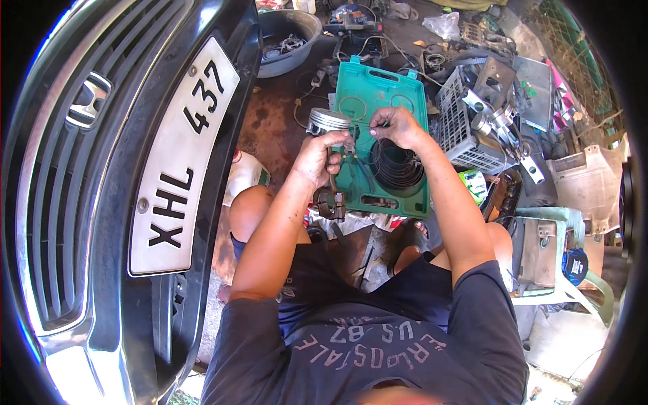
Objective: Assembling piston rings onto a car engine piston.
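My left hand [319, 158] is closed around a piston [329, 120] with a silver, grooved crown facing up. Its connecting rod [331, 202] hangs below the hand, the big end lowest. To the right of it, my right hand [398, 128] has thumb and fingers pinched together over an open green plastic tool case [368, 77]; whatever they hold is too small to make out. Beneath that hand a dark, round stack of thin bands [398, 169] sits in the case. Thin rings [352, 108] lie against the case's upper half.
A car's front bumper [115, 337] with grille and number plate [182, 169] fills the left side. Beyond stands a grey tub [290, 61] with metal parts. At right are a grey plastic crate [466, 128], more pistons with rods [499, 125] and a pale green plastic chair [563, 270].
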Demonstrator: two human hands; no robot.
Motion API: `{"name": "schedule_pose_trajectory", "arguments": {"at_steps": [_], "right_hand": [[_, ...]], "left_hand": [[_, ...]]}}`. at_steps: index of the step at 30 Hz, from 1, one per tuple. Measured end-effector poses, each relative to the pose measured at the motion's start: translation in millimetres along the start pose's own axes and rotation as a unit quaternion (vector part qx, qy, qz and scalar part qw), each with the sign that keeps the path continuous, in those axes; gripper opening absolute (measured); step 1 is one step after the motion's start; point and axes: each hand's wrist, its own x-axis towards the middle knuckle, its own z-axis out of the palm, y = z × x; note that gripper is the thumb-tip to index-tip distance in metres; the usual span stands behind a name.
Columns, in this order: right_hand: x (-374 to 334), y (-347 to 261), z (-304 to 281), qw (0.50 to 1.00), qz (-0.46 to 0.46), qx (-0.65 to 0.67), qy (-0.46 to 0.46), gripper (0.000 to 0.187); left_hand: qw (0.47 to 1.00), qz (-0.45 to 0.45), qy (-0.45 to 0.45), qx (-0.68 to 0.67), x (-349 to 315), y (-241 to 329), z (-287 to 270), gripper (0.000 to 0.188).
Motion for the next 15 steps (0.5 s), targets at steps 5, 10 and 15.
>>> {"name": "schedule_pose_trajectory", "arguments": {"at_steps": [5, 10, 15], "right_hand": [[1.1, -0.3, 2.7, 0.999, 0.026, 0.015, -0.015, 0.012], [-4.1, -28.2, 7.0, 0.995, 0.098, 0.006, -0.021, 0.021], [-5.8, -30.4, 7.6, 0.987, 0.104, -0.119, -0.017, 0.027]], "left_hand": [[1.0, -0.012, -0.021, 0.015, 0.3, -0.8, 3.0, 0.031], [1.0, -0.016, -0.021, 0.011, 2.8, -2.8, 0.6, 0.031], [0.999, -0.02, -0.028, -0.006, 8.1, -6.0, 1.0, 0.028]]}}
